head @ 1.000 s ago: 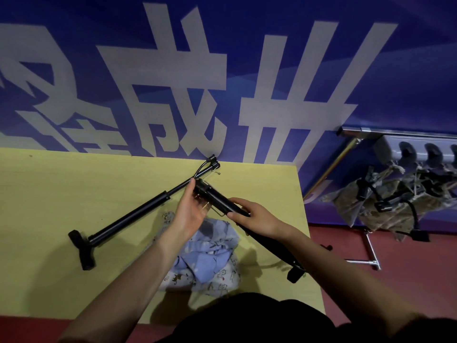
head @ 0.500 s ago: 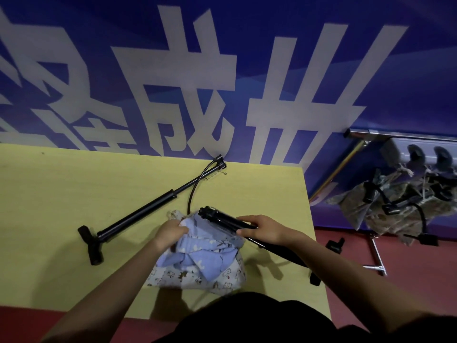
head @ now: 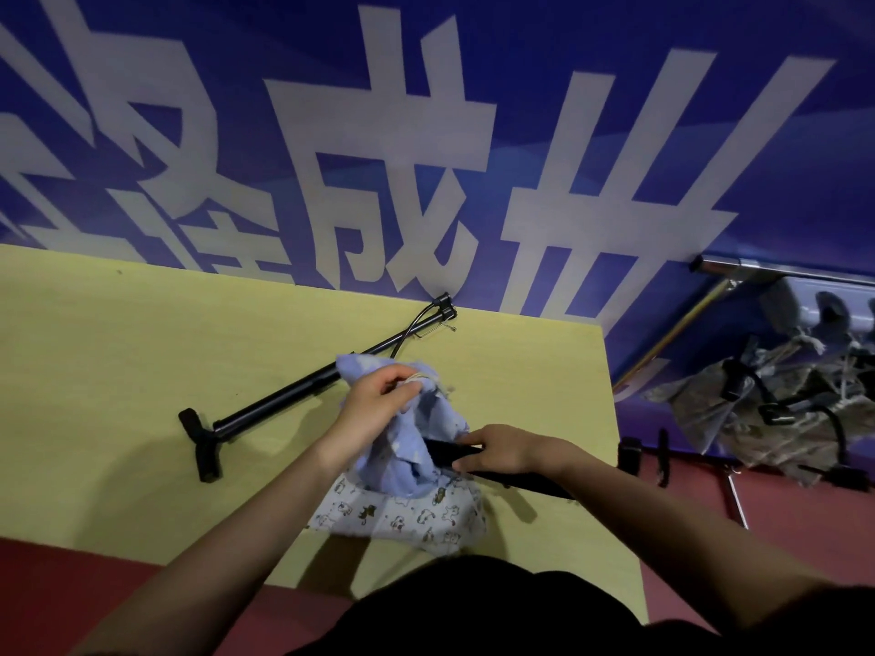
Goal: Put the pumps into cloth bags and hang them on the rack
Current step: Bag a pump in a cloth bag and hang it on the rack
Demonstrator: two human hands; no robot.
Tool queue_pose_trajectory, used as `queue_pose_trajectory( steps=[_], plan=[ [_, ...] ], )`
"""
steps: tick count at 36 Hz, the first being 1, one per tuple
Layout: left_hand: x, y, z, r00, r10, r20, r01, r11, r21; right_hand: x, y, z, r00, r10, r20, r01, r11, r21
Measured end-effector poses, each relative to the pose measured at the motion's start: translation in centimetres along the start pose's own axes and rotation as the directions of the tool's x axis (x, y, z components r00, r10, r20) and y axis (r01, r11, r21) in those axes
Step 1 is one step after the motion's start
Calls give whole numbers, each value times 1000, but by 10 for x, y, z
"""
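Over the table (head: pixel 142 371), the left hand (head: pixel 374 404) is gripping the blue bag (head: pixel 416 447) while the right hand (head: pixel 506 449) is feeding, seemingly, its gripped pump (head: pixel 521 480) inside; next, deeper.

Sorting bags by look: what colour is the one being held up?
Light blue cloth bag, head view.

A yellow table (head: pixel 142 371) stands against a blue wall banner (head: pixel 710 134). The banner carries large white characters (head: pixel 393 182), and their lower parts are hidden behind the far edge of the table. The floor (head: pixel 781 537) is dark red; it shows to the right of the table and also in front of its near edge. At the bottom of the view there is the dark clothing (head: pixel 473 608) of the person.
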State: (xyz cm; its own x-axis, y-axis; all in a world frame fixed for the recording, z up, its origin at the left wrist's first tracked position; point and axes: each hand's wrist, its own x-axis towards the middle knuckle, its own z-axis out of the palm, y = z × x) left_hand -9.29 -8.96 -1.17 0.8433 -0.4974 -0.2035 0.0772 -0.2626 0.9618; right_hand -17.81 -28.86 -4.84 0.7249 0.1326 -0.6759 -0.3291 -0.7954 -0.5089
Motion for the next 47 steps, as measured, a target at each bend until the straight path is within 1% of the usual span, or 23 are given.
queue_pose_trajectory(
  steps=[1,3,6,8,10,12,14,16,18,21,22,24,25,27,29,32,35,39,41,44,46,47],
  plan=[
    [0,2,1,1000,0,16,0,1000,3,1,-2,3,1000,3,0,-3,1000,-29],
    [3,2,-2,999,-15,39,12,996,84,3,-4,8,1000,-3,-16,3,998,-59],
    [9,-14,-17,997,-80,3,77,969,236,4,-4,14,999,-12,-50,8,997,-74],
    [10,-25,-28,985,-167,-44,173,954,247,3,-6,15,998,-16,-65,12,999,-51],
    [9,-33,-33,959,-273,-71,283,934,219,2,-9,16,997,-36,-63,35,999,-23],
    [6,-42,-37,944,-318,-82,329,906,269,2,-14,17,995,-72,-65,70,997,-21],
    [6,-48,-39,947,-315,-71,320,890,325,3,-19,18,993,-96,-71,92,994,-61],
    [4,-47,-40,954,-297,-46,294,892,344,6,-25,18,991,-104,-88,91,985,-144],
    [3,-43,-39,951,-310,-23,302,903,305,9,-33,18,986,-123,-112,93,966,-242],
    [0,-39,-36,951,-303,66,287,940,187,18,-45,17,975,-165,-148,98,920,-380],
    [0,-39,-36,955,-289,69,275,948,162,22,-48,16,973,-172,-151,93,901,-424],
    [0,-45,-35,962,-272,21,267,956,125,28,-53,13,973,-180,-142,86,860,-503],
    [1,-48,-35,965,-263,-16,263,953,151,30,-56,12,973,-188,-137,88,842,-533],
    [1,-53,-34,971,-239,-29,237,933,269,30,-59,8,964,-230,-134,115,813,-570],
    [1,-57,-35,975,-221,7,207,924,321,28,-59,5,947,-288,-140,147,780,-608],
    [-1,-55,-34,964,-258,66,223,917,329,23,-59,-1,928,-344,-146,171,739,-651],
    [2,-51,-32,967,-221,127,162,918,362,18,-59,-7,916,-378,-136,203,728,-655],
    [10,-41,-29,956,-241,166,178,928,326,15,-61,-14,886,-439,-149,241,710,-662],
    [16,-38,-26,934,-292,208,214,920,329,15,-63,-17,878,-454,-152,244,698,-673],
    [21,-30,-22,859,-413,302,301,885,354,17,-63,-21,873,-463,-156,242,687,-686],
    [22,-27,-19,814,-445,374,339,886,316,21,-60,-24,876,-451,-172,217,686,-695],
    [24,-29,-18,805,-452,383,358,886,294,23,-58,-26,877,-443,-187,194,681,-706]
  ],
)
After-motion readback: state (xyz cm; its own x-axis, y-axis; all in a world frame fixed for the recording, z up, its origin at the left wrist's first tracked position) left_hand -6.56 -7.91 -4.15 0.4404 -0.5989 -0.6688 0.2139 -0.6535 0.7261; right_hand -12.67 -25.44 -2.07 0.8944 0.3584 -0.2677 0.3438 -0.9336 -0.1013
